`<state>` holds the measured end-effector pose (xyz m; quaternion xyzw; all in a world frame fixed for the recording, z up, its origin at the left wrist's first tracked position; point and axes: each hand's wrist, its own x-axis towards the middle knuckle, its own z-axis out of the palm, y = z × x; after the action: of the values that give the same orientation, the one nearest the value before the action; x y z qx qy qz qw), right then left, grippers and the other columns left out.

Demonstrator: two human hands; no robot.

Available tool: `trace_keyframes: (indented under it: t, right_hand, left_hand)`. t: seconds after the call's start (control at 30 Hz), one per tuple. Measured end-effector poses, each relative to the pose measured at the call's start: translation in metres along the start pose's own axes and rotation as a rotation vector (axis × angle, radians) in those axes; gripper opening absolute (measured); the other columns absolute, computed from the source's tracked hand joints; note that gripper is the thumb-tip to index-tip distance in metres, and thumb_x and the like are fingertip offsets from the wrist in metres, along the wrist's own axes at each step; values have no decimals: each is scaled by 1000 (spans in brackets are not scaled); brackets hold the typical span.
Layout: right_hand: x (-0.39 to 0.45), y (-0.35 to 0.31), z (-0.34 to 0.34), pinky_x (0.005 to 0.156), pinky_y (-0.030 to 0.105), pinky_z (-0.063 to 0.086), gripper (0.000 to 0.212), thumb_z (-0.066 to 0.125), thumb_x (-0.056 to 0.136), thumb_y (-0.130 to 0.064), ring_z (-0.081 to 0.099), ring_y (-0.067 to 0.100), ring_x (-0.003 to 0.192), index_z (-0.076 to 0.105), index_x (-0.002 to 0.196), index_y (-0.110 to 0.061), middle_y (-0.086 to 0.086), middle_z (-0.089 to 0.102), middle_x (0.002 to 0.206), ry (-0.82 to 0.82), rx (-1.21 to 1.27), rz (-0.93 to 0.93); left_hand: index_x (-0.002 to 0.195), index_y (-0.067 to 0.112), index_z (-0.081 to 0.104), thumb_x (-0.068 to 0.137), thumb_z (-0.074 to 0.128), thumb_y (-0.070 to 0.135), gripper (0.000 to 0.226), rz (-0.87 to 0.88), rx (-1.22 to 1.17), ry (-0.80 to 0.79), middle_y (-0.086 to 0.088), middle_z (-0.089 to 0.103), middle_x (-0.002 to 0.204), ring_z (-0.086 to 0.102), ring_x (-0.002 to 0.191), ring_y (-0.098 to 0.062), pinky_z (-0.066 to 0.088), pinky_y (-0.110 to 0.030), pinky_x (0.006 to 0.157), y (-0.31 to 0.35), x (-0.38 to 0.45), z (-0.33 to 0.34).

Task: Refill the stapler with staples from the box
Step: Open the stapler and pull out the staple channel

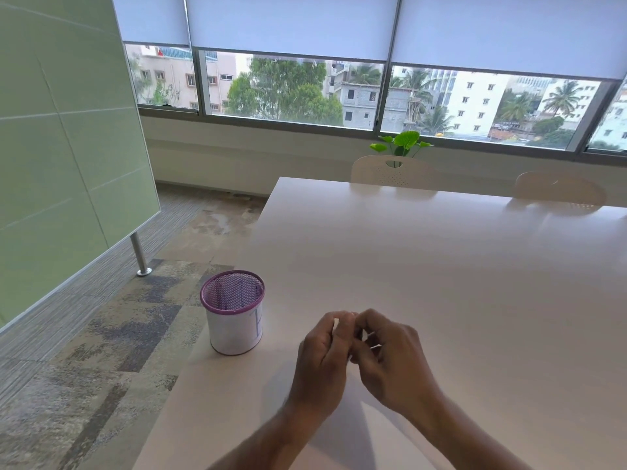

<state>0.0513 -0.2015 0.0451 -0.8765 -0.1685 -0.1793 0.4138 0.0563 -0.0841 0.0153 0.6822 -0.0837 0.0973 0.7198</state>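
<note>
My left hand (322, 361) and my right hand (397, 361) meet fingertip to fingertip just above the white table (441, 266), near its front left part. Together they pinch a small object (336, 323) that the fingers almost entirely hide. Only a white sliver of it shows at the left fingers, with a dark bit where the fingertips touch. I cannot tell whether it is the stapler or the staple box. No stapler or box lies in sight on the table.
A purple mesh pen cup (233, 310) with a white paper wrap stands left of my hands, near the table's left edge. Two white chairs (393, 173) and a green plant (402, 142) are at the far side. A green glass partition (68, 147) stands on the left.
</note>
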Motion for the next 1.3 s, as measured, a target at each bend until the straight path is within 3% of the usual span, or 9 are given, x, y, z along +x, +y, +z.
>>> trace_keyframes:
  t: [0.13,0.27,0.47,0.8,0.93,1.0,1.1,1.2,1.3]
  right_hand:
    - [-3,-4,8,55,34,59,9,61,84,-8,71,10,64,63,82,-16,-13,70,70,63,24,11]
    - [-5,-9,12,54,35,59,10,64,83,-7,71,8,63,65,83,-18,-16,69,72,104,43,5]
    - [-7,-11,14,55,34,58,8,61,80,-11,71,9,65,62,81,-20,-30,64,71,117,48,-13]
    - [-9,-12,16,56,37,59,4,62,80,-14,71,11,65,64,82,-18,-20,66,73,135,101,-16]
    - [-3,-4,8,56,44,62,21,70,82,-1,71,15,61,67,77,-21,-8,68,66,241,263,153]
    - [1,1,3,59,44,63,25,68,83,4,72,21,65,68,77,-21,-4,68,69,280,385,204]
    - [0,0,3,62,43,64,27,66,85,5,72,24,69,69,78,-20,4,68,73,267,478,223]
    - [-1,2,4,65,46,63,21,66,86,5,73,26,69,69,81,-15,6,69,74,270,529,254]
    - [2,4,-2,65,42,62,12,62,88,4,73,22,65,67,84,-6,9,66,78,293,653,302]
  left_hand:
    - [89,25,70,97,43,39,32,14,46,15,4,74,82,71,78,-14,55,-27,68,1,0,-2]
    - [85,24,66,106,38,18,36,104,121,55,11,72,75,69,72,-10,50,-17,61,4,-1,-3]
    - [89,24,66,102,33,24,36,180,115,65,15,72,78,71,76,-10,53,-17,62,4,-2,-2]
    - [94,13,68,104,32,19,38,210,133,81,8,73,84,73,81,-14,57,-20,64,5,-3,-1]
    - [96,1,64,108,28,17,40,-21,-122,256,-6,79,89,76,89,-16,61,-37,80,8,12,-12]
    - [100,0,62,108,26,23,43,-89,-217,279,-14,78,97,75,96,-17,60,-45,88,11,16,-18]
    - [105,2,62,108,25,26,44,-110,-245,257,-14,78,100,74,99,-16,59,-45,91,16,15,-16]
    - [111,6,62,108,27,31,43,-148,-298,262,-12,78,103,74,100,-16,59,-45,91,15,14,-14]
    - [113,10,64,106,30,36,43,-184,-295,279,-9,78,101,74,99,-15,63,-42,77,15,15,-17]
